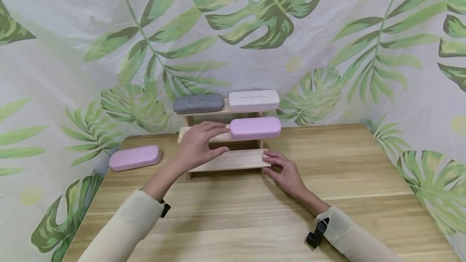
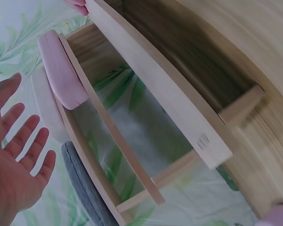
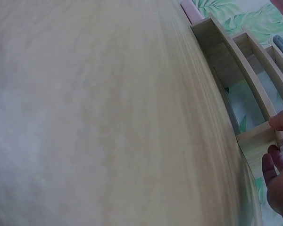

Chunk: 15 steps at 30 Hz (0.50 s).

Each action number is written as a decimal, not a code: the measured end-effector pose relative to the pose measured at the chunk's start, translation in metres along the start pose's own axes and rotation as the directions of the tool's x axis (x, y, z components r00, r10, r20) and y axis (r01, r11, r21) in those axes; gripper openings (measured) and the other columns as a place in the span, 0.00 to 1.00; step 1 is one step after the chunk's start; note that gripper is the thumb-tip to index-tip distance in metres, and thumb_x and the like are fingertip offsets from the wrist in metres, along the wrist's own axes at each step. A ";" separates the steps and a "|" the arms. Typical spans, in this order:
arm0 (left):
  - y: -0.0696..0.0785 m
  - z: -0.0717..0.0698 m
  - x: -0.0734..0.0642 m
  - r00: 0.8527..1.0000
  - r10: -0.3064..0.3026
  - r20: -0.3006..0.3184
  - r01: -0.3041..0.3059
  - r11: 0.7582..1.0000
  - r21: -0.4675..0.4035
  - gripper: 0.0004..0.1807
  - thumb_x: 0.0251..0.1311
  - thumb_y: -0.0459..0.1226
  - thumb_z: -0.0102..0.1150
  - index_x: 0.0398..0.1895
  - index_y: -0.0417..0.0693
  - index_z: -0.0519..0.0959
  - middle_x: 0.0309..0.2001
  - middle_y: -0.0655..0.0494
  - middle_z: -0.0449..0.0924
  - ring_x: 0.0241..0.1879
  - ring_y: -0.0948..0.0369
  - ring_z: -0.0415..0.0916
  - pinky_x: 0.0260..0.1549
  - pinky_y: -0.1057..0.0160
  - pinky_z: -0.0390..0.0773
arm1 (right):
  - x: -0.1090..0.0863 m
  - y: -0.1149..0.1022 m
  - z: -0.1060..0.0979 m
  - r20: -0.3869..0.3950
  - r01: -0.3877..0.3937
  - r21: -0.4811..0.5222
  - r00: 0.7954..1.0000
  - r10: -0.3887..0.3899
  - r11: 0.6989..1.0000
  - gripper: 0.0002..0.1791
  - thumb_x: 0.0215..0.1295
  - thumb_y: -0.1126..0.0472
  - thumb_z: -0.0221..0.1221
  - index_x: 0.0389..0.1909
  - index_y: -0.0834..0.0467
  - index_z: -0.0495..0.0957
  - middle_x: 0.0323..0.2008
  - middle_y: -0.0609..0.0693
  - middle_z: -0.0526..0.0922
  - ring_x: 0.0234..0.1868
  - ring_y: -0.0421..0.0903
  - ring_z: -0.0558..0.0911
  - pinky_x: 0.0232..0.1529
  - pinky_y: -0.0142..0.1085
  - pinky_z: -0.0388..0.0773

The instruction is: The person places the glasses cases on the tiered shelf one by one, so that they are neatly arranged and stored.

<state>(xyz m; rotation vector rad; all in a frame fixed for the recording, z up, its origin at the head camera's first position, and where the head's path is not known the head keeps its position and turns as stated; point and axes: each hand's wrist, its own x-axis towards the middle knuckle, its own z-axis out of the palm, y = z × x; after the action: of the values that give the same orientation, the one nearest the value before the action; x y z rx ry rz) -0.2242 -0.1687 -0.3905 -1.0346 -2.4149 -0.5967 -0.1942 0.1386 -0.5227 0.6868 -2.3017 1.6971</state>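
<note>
A three-tier wooden display stand (image 1: pixel 225 161) stands toward the back of the table. My left hand (image 1: pixel 200 142) hovers over its left part, fingers extended and nothing in them. Those fingertips overlap the left end of a pink glasses case (image 1: pixel 255 127) on the middle tier in the head view; the left wrist view shows the hand apart from the case. At the right end of the lowest board, my right hand (image 1: pixel 285 172) pinches the stand between thumb and fingers. A grey fabric glasses case (image 1: pixel 198 103) and a white one (image 1: pixel 253 100) lie side by side on the top tier.
Another pink glasses case (image 1: pixel 135 157) lies on the wooden table (image 1: pixel 327 165) at its left edge, left of the stand. Behind the table hangs a leaf-patterned cloth (image 1: pixel 251 64). Both wrists carry black straps.
</note>
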 end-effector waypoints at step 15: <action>-0.014 -0.029 -0.024 0.998 -0.056 0.005 0.056 0.997 -0.059 0.30 0.52 0.43 0.83 0.60 0.46 0.86 0.58 0.48 0.86 0.59 0.47 0.83 0.52 0.43 0.83 | 0.000 -0.014 -0.002 0.005 0.005 -0.004 1.000 -0.005 1.000 0.18 0.59 0.82 0.68 0.52 0.76 0.83 0.62 0.73 0.80 0.64 0.70 0.79 0.54 0.53 0.83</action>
<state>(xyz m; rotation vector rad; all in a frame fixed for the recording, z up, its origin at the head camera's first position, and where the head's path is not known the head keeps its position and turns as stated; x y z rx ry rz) -0.2136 -0.2069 -0.3836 -0.9951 -2.4494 -0.6907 -0.1878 0.1373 -0.5099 0.6958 -2.3048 1.6898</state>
